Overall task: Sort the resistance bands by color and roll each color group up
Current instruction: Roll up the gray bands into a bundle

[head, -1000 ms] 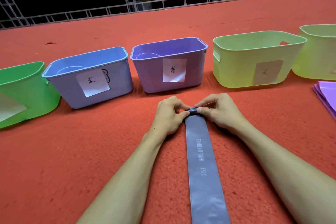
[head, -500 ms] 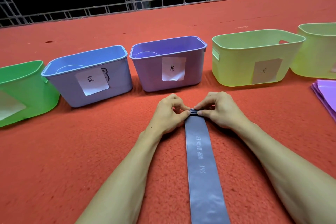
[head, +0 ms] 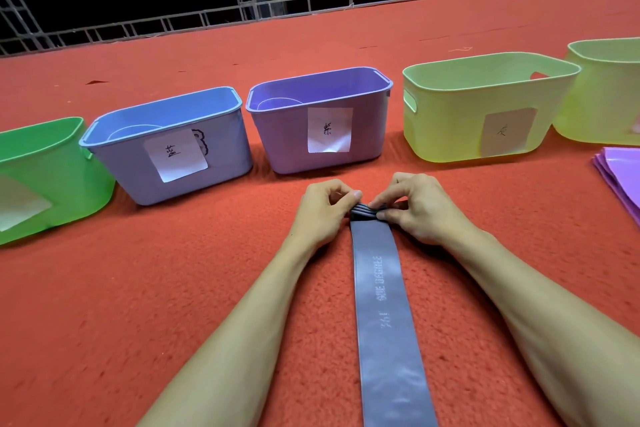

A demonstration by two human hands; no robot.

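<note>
Resistance band [head: 384,305], grey with faint printed lettering, lies flat on a red carpet [head: 138,288] and runs from the bottom edge straight away from us. Its far end is wound into a small tight roll [head: 363,211].

We see the left hand [head: 322,211] pinching the roll's left end with thumb and curled fingers. The right hand [head: 419,208] pinches the right end the same way.

Beyond the hands stands a row of five plastic bins. From the left we see a green bin [head: 52,184], a blue bin [head: 228,146], a purple bin [head: 284,142], a yellow-green bin [head: 450,125] and a second yellow-green bin [head: 602,107] cut off at the right edge. The blue and purple bins carry white handwritten labels.

A stack of purple bands [head: 620,177] lies at the right edge, well apart from the hands.
</note>
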